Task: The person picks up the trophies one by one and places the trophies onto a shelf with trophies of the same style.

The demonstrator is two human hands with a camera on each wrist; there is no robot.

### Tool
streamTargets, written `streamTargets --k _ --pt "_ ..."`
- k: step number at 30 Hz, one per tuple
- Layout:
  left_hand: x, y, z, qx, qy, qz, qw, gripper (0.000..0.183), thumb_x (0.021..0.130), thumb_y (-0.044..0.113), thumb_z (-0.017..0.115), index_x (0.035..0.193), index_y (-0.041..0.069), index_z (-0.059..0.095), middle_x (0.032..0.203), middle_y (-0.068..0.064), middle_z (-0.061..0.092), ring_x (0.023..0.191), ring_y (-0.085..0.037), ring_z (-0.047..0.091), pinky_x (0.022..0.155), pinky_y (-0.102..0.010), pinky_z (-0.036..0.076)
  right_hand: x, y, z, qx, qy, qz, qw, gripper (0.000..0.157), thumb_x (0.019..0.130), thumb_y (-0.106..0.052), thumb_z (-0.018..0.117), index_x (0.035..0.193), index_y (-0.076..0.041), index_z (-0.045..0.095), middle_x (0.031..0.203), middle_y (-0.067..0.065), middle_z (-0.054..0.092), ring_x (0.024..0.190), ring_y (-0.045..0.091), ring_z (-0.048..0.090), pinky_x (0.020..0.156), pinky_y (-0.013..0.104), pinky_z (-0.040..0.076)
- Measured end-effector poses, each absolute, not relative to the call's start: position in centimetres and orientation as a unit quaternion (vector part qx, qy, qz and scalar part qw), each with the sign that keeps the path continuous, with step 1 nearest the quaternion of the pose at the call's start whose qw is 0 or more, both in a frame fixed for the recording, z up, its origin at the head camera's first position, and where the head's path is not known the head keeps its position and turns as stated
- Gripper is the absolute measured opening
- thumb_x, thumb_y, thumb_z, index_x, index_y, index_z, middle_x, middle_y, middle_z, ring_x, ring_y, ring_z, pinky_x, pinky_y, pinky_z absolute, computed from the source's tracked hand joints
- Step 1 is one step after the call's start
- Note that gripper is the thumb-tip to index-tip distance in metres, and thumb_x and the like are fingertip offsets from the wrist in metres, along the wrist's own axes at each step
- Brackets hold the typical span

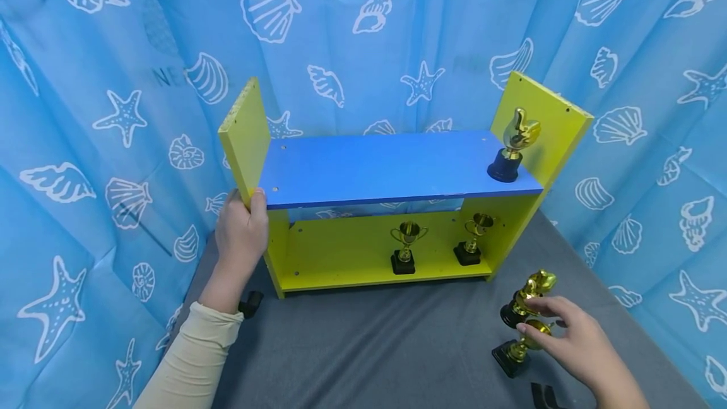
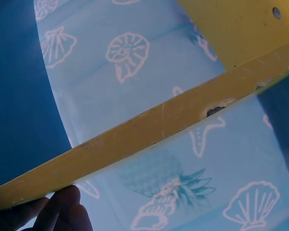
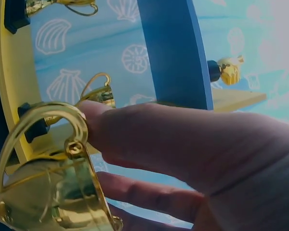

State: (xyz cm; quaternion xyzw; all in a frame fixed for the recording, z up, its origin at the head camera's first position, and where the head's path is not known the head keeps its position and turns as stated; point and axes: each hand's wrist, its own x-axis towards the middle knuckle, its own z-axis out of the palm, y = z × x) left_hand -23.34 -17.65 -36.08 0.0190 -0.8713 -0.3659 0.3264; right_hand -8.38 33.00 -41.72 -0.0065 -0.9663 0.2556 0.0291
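My left hand (image 1: pixel 243 223) grips the front edge of the yellow left side panel (image 1: pixel 245 134) of a shelf; its fingertips (image 2: pixel 67 199) show under that edge in the left wrist view. At the right, my right hand (image 1: pixel 573 339) reaches over a gold trophy cup (image 1: pixel 519 349) with a black base, which stands on the grey cloth. Thumb and fingers spread about the cup, the thumb right at its handle (image 3: pixel 77 125). Just behind, near the index fingertip, stands another gold trophy (image 1: pixel 522 302) on a round black base.
On the blue upper board (image 1: pixel 369 166) a gold thumbs-up trophy (image 1: pixel 514 144) stands at the right end. Two gold cups, one mid-board (image 1: pixel 406 245) and one farther right (image 1: pixel 474 238), stand on the yellow lower board (image 1: pixel 341 251). A blue shell-patterned curtain (image 1: pixel 352 49) hangs behind.
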Motion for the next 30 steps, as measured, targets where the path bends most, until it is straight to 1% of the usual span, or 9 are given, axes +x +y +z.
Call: streamTargets --k 3,8,13,17,18,22,28,30 --pt "-23.3 -17.6 -36.0 0.018 -0.872 -0.367 0.323 0.049 0.103 0.049 0.027 0.074 0.011 0.042 0.068 -0.009 0.042 0.047 -0.026 0.04 0.039 -0.035 0.031 -8.3 33.2 -41.7 -0.009 -0.965 0.261 0.013 0.057 0.085 -0.048 0.073 0.123 -0.007 0.064 0.119 0.015 0.064 0.103 0.031 0.061 0.082 0.053 0.051" --pt "-23.2 -17.6 -36.0 0.018 -0.872 -0.371 0.319 0.049 0.103 0.049 0.027 0.076 0.011 0.042 0.069 -0.009 0.042 0.048 -0.026 0.04 0.04 -0.035 0.031 -8.4 33.4 -41.5 -0.024 -0.964 0.266 -0.009 0.059 0.086 -0.052 0.069 0.124 -0.007 0.063 0.119 0.015 0.063 0.104 0.032 0.062 0.083 0.054 0.051" --pt "-23.2 -17.6 -36.0 0.017 -0.87 -0.375 0.32 0.049 0.103 0.05 0.028 0.076 0.011 0.043 0.07 -0.009 0.042 0.048 -0.026 0.04 0.04 -0.036 0.032 -8.3 33.8 -41.4 -0.027 -0.96 0.277 -0.04 0.066 0.083 -0.056 0.071 0.127 -0.007 0.061 0.124 0.017 0.063 0.107 0.035 0.062 0.083 0.054 0.052" --pt "-23.3 -17.6 -36.0 0.017 -0.869 -0.375 0.323 0.049 0.103 0.049 0.028 0.076 0.011 0.043 0.069 -0.009 0.042 0.048 -0.026 0.04 0.04 -0.036 0.031 -8.1 34.2 -41.7 -0.007 -0.956 0.287 -0.058 0.066 0.081 -0.052 0.075 0.128 -0.008 0.06 0.127 0.017 0.061 0.109 0.035 0.061 0.083 0.054 0.053" --pt "-23.3 -17.6 -36.0 0.017 -0.869 -0.374 0.324 0.049 0.103 0.05 0.028 0.075 0.011 0.043 0.069 -0.008 0.042 0.048 -0.026 0.04 0.04 -0.036 0.031 -8.1 34.3 -41.7 -0.003 -0.956 0.288 -0.057 0.065 0.08 -0.05 0.076 0.127 -0.009 0.061 0.127 0.016 0.062 0.108 0.033 0.062 0.083 0.054 0.053" --pt "-23.3 -17.6 -36.1 0.016 -0.869 -0.375 0.323 0.049 0.103 0.049 0.028 0.076 0.011 0.043 0.07 -0.009 0.042 0.047 -0.027 0.039 0.039 -0.036 0.031 -8.0 34.7 -42.0 0.013 -0.955 0.291 -0.058 0.062 0.079 -0.046 0.079 0.126 -0.009 0.061 0.126 0.016 0.061 0.108 0.033 0.061 0.081 0.055 0.053" --pt "-23.2 -17.6 -36.1 0.017 -0.869 -0.375 0.323 0.049 0.103 0.049 0.028 0.075 0.011 0.043 0.07 -0.008 0.042 0.048 -0.027 0.039 0.039 -0.036 0.031 -8.1 35.2 -42.3 0.02 -0.953 0.294 -0.065 0.06 0.079 -0.041 0.08 0.125 -0.009 0.062 0.125 0.016 0.062 0.106 0.032 0.061 0.08 0.053 0.054" --pt "-23.2 -17.6 -36.0 0.017 -0.869 -0.375 0.322 0.049 0.103 0.049 0.028 0.075 0.011 0.043 0.07 -0.008 0.042 0.048 -0.027 0.038 0.039 -0.036 0.031 -8.2 35.3 -42.4 0.022 -0.952 0.297 -0.07 0.06 0.079 -0.04 0.08 0.126 -0.007 0.061 0.125 0.017 0.062 0.108 0.035 0.061 0.081 0.053 0.054"
